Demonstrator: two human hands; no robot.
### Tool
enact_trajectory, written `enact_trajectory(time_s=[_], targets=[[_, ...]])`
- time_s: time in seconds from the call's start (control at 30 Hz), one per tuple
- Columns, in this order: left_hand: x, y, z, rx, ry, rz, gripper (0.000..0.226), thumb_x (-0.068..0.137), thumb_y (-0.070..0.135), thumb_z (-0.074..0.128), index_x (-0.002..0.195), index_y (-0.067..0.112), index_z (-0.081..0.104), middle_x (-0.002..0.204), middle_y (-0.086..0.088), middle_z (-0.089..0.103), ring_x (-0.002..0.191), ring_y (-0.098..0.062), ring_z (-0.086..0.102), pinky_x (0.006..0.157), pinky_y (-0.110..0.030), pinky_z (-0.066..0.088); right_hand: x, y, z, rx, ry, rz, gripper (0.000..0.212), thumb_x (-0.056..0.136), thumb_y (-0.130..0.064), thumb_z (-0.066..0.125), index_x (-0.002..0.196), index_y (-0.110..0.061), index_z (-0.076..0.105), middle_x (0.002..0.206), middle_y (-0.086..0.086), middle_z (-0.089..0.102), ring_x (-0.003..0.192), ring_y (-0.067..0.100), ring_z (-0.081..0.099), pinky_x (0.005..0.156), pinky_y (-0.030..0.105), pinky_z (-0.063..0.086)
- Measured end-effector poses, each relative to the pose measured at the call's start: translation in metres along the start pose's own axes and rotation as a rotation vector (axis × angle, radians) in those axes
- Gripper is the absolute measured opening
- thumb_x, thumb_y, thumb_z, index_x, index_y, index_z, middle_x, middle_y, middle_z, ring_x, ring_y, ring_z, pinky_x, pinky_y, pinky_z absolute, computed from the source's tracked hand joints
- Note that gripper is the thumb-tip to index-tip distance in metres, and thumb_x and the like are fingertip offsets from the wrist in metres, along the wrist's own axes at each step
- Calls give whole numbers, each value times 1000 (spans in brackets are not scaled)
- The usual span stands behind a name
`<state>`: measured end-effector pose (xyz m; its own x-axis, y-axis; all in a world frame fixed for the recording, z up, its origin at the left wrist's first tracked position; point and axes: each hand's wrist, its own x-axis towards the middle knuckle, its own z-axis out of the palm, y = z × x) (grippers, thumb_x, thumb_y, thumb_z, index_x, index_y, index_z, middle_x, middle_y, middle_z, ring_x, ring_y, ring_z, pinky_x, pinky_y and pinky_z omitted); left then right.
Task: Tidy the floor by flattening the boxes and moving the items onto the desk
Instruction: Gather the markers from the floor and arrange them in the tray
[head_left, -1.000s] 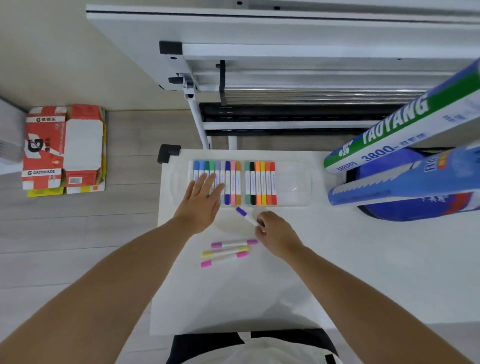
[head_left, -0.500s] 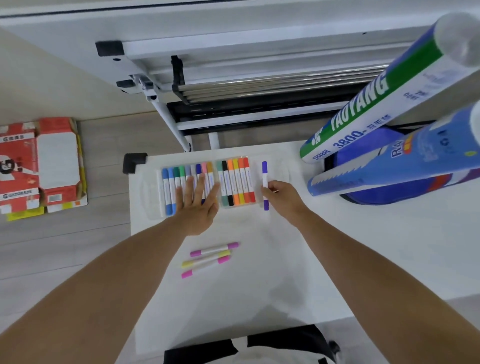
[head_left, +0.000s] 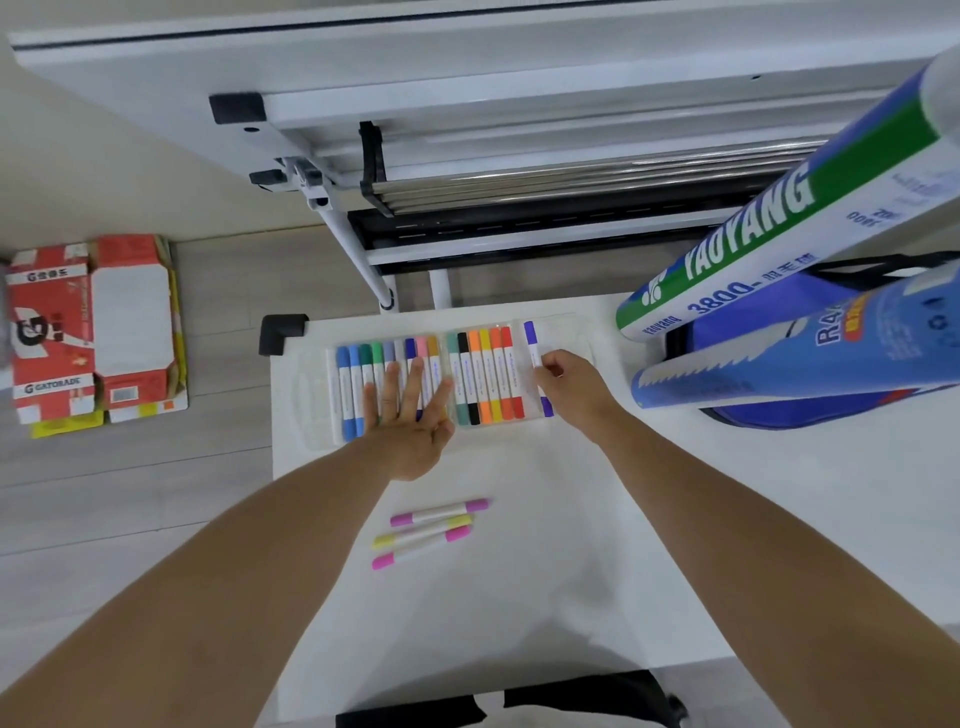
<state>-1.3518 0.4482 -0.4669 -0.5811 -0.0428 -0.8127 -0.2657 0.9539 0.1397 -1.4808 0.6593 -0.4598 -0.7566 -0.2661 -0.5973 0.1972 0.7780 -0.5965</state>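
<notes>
A clear marker case (head_left: 569, 332) lies on the white desk (head_left: 727, 519), filled with several coloured markers. My left hand (head_left: 410, 415) rests flat with straight fingers on the left rows of markers. My right hand (head_left: 569, 384) pinches a purple marker (head_left: 531, 338) that lies in the case's right end, beside the red one. Three loose markers (head_left: 431, 531), two pink and one yellow, lie on the desk nearer to me. Flattened red Gatorade boxes (head_left: 93, 332) lie on the wooden floor at the left.
Two shuttlecock tubes, green-white (head_left: 779, 228) and blue (head_left: 800, 364), lean over a blue bag (head_left: 769, 415) at the desk's right. A folded white table frame (head_left: 467, 171) stands behind the desk. A black corner guard (head_left: 280, 330) caps the desk's far-left corner.
My right hand carried the purple marker from the desk's middle up to the case's right end and set it beside the red marker. My left hand stayed on the left rows.
</notes>
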Motion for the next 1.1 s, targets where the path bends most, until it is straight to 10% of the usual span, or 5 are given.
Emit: enact_trajectory(time_s=[1.1], targets=[[8, -2, 5, -2, 21, 2, 63, 102, 58, 5, 141, 40, -41, 138, 2, -62, 127, -30, -56, 111, -60, -25, 32, -3, 15, -287, 41, 47, 24, 90, -41, 66, 95, -18, 61, 102, 1, 68, 82, 14, 62, 65, 19, 47]])
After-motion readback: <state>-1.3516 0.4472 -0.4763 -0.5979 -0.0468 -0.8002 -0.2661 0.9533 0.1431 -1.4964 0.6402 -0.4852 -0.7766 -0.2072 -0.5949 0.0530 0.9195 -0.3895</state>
